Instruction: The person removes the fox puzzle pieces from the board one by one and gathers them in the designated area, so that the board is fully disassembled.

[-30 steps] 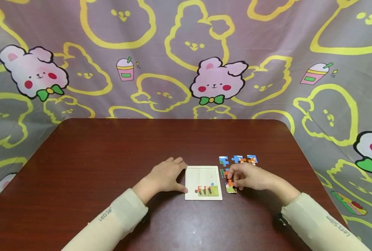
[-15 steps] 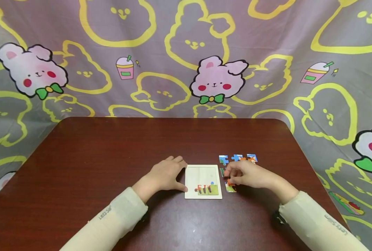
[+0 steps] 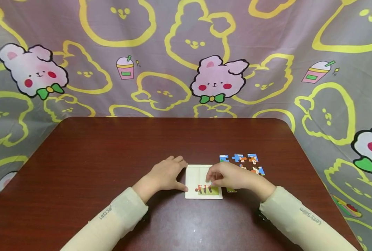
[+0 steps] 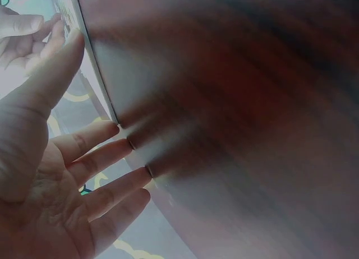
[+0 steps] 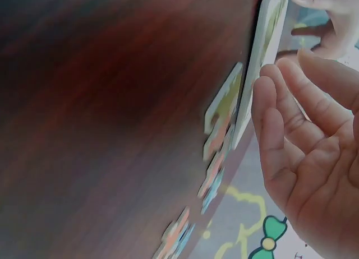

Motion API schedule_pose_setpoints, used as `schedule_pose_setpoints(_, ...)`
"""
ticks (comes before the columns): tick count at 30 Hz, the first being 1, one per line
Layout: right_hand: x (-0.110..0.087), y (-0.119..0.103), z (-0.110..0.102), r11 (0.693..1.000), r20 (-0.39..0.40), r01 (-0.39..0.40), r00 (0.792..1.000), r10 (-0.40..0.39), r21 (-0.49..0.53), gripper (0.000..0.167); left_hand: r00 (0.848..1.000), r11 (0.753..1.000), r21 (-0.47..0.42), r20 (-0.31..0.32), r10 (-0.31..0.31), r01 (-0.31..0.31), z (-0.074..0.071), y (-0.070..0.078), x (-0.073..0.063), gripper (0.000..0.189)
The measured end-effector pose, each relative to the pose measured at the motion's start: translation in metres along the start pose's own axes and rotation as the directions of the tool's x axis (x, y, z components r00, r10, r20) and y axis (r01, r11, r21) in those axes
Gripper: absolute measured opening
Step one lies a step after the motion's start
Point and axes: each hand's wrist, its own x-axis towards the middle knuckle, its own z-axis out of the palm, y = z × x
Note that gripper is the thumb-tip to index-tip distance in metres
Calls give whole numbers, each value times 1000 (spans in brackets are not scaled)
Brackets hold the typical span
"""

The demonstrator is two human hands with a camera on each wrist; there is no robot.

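Note:
A pale wooden puzzle tray (image 3: 192, 174) lies on the table, with joined jigsaw pieces (image 3: 203, 190) showing dark legs on green in its lower right. My left hand (image 3: 165, 174) rests at the tray's left side, fingers spread and thumb near its lower left edge. Over the tray's right part is my right hand (image 3: 231, 175), its fingers bent and thumb close to the fingertips. Whether a piece sits between those fingertips is hidden. In the right wrist view, the right hand (image 5: 311, 141) hovers beside the tray's edge, with loose pieces (image 5: 224, 105) next to it.
Right of the tray lie several loose jigsaw pieces (image 3: 238, 158) with blue sky and orange fox parts. One green piece (image 3: 232, 190) is partly covered by the right hand. The brown table (image 3: 126, 139) ends at a cartoon-printed curtain (image 3: 160, 52).
My right hand has moved left from the loose pieces to above the tray, uncovering pieces in the middle row. The left hand has stayed at the tray's left side.

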Motion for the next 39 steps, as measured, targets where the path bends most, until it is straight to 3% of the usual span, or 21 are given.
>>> schedule_pose_setpoints(21, 10, -10, 13, 991, 71, 0, 997, 10, -132, 18, 1000, 1000, -11, 9, 10, -9, 0, -2, -2, 74)
schedule_pose_setpoints(32, 10, -8, 14, 991, 68, -2, 998, 11, -133, 21, 1000, 1000, 23, 25, -14, 14, -1, 0, -1, 76)
schedule_pose_setpoints(39, 9, -7, 14, 997, 73, -4, 997, 10, -83, 24, 999, 1000, 25, 35, -16, 15, -1, -1, -1, 77)
